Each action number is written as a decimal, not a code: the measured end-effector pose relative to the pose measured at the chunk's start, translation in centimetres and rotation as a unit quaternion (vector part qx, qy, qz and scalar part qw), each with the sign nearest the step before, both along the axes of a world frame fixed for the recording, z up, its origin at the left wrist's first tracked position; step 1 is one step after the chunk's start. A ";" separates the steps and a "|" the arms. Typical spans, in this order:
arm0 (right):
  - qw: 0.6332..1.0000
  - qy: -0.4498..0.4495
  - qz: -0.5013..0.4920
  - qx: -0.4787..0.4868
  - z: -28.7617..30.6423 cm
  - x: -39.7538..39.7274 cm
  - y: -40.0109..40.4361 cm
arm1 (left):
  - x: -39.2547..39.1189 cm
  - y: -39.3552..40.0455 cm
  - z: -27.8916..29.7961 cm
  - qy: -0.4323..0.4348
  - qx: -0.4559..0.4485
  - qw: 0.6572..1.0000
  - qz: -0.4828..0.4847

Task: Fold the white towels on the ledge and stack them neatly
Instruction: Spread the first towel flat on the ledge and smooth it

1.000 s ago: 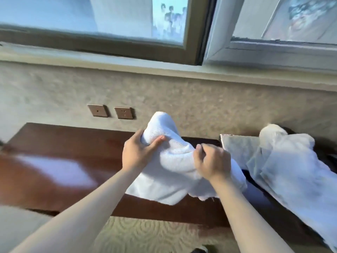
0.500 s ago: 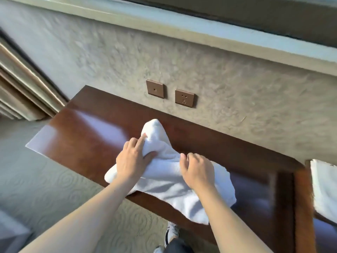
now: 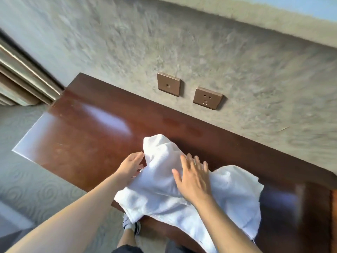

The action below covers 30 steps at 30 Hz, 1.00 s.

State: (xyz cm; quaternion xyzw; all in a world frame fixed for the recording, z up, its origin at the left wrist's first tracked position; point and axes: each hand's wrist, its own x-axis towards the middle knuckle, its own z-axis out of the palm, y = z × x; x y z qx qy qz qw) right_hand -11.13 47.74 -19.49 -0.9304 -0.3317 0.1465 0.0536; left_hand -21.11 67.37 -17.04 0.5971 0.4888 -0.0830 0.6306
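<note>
A crumpled white towel lies on the dark wooden ledge, its lower part hanging over the front edge. My left hand is at the towel's left side, fingers straight and touching its edge. On top of the towel's middle rests my right hand, fingers spread and flat. Neither hand grips the cloth. The other towels are out of view.
Two brown wall plates, a switch and a socket, sit on the textured wall behind the ledge. Curtain folds hang at the left. Patterned carpet lies below, with my shoe near the ledge's front edge.
Both hands let go of the towel and opened; the right now lies flat on it. The towel has been set down and spread wider. The view swung left and down.
</note>
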 end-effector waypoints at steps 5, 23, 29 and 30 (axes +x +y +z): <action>0.989 0.056 -0.091 0.103 -0.5 -4.0 4.8 | 1.9 3.2 -2.5 -0.059 -0.082 0.992 -0.070; 0.947 0.003 -0.260 0.190 -0.3 -6.7 9.9 | 7.2 13.2 -0.9 -0.185 -0.146 0.941 -0.241; 0.954 0.140 -0.265 -0.027 -2.9 -5.2 12.2 | 9.8 17.2 -1.0 -0.161 0.018 0.980 -0.119; 0.955 0.144 -0.256 -0.050 -3.4 -5.1 12.4 | 9.9 17.7 -1.5 -0.142 0.013 0.982 -0.123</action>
